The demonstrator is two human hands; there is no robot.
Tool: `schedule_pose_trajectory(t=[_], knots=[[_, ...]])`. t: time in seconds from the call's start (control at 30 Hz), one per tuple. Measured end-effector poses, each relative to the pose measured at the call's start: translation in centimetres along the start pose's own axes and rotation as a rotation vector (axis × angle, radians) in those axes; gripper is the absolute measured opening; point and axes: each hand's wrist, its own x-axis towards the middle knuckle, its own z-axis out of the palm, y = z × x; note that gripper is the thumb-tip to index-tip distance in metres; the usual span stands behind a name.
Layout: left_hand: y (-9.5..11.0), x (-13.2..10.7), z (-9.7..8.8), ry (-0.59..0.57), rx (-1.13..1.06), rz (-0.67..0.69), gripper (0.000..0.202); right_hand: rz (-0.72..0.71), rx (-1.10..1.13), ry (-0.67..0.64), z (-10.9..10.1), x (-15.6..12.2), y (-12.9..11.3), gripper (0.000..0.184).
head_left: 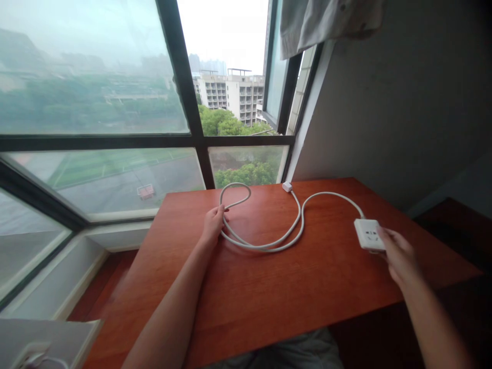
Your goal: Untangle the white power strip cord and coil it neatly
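Note:
On the reddish-brown table lies a white extension cord (pixel 265 248), bent into loose loops. My left hand (pixel 213 223) is closed around the cord near the small loop on the left. At the cord's right end is a white, square socket box (pixel 367 231) with several slots in its face. My right hand (pixel 396 254) grips this box by its right edge, thumb on top; the other fingers are mostly hidden beneath it. The cord's white plug (pixel 287 186) rests at the far edge of the table, apart from both hands.
The wooden table (pixel 246 297) ends at a window with dark frames (pixel 200 141); one pane stands open. A grey wall (pixel 384 113) rises at the right, and a curtain (pixel 326 23) hangs above. At lower left, a wall outlet (pixel 34 353) has something plugged in.

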Motion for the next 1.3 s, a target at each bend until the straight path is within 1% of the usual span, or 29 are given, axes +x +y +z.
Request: schedule_pose_trajectory(t=[0.1,0.27,0.33,0.37,0.43,0.53,0.6,0.63,0.67,0.73,0.8,0.9,0.97,1.03,1.1,1.13,1.23,1.3], knots=[[-0.1,0.1,0.0,-0.001,0.006,0.005,0.046,-0.011,-0.113,-0.079,0.8,-0.8,0.0,0.042],[-0.1,0.1,-0.1,-0.01,0.008,0.013,0.045,0.1,-0.242,-0.148,2.7,-2.1,0.4,0.066],[0.0,0.0,-0.1,-0.009,0.003,0.013,0.045,0.099,-0.331,-0.174,3.1,-2.2,0.7,0.069],[0.0,-0.1,-0.1,-0.008,0.001,0.014,0.045,0.075,-0.405,-0.193,3.2,-2.2,0.9,0.07],[0.1,-0.2,0.0,-0.006,0.0,0.018,0.045,-0.024,-0.611,-0.227,3.3,-2.0,0.9,0.067],[0.3,-0.3,0.1,-0.01,-0.004,0.019,0.045,-0.263,-0.913,-0.202,4.1,-2.1,-0.1,0.063],[0.5,-0.4,0.1,-0.024,-0.019,0.017,0.046,-0.398,-0.985,-0.176,5.4,-3.0,-1.3,0.06],[0.7,-0.4,0.1,-0.034,-0.033,0.016,0.046,-0.442,-0.976,-0.207,6.4,-3.7,-2.0,0.057],[1.0,-0.5,0.1,-0.049,-0.054,0.015,0.046,-0.482,-0.939,-0.268,7.6,-4.5,-2.7,0.054],[1.6,-0.6,0.0,-0.089,-0.105,0.012,0.047,-0.531,-0.817,-0.486,10.4,-6.6,-3.8,0.047],[2.4,-0.9,0.0,-0.138,-0.161,0.012,0.049,-0.535,-0.72,-0.691,13.5,-8.9,-4.5,0.04],[3.6,-1.5,0.2,-0.205,-0.248,0.026,0.051,-0.521,-0.602,-0.915,17.9,-12.5,-4.8,0.034],[4.2,-1.9,0.3,-0.225,-0.304,0.028,0.053,-0.537,-0.53,-1.015,20.4,-14.8,-4.6,0.032],[4.7,-2.2,0.6,-0.234,-0.35,0.013,0.055,-0.571,-0.454,-1.101,22.3,-16.6,-4.4,0.035],[5.1,-2.5,0.7,-0.254,-0.382,-0.015,0.054,-0.573,-0.399,-1.176,23.8,-17.9,-4.3,0.035],[5.2,-2.6,0.8,-0.272,-0.391,-0.028,0.052,-0.564,-0.375,-1.19,24.3,-18.3,-4.3,0.034],[5.3,-2.8,1.1,-0.314,-0.39,-0.039,0.045,-0.562,-0.326,-1.176,25.3,-18.5,-4.6,0.026],[5.2,-2.8,1.2,-0.311,-0.369,-0.02,0.042,-0.574,-0.312,-1.116,25.6,-18.2,-5.0,0.023]])
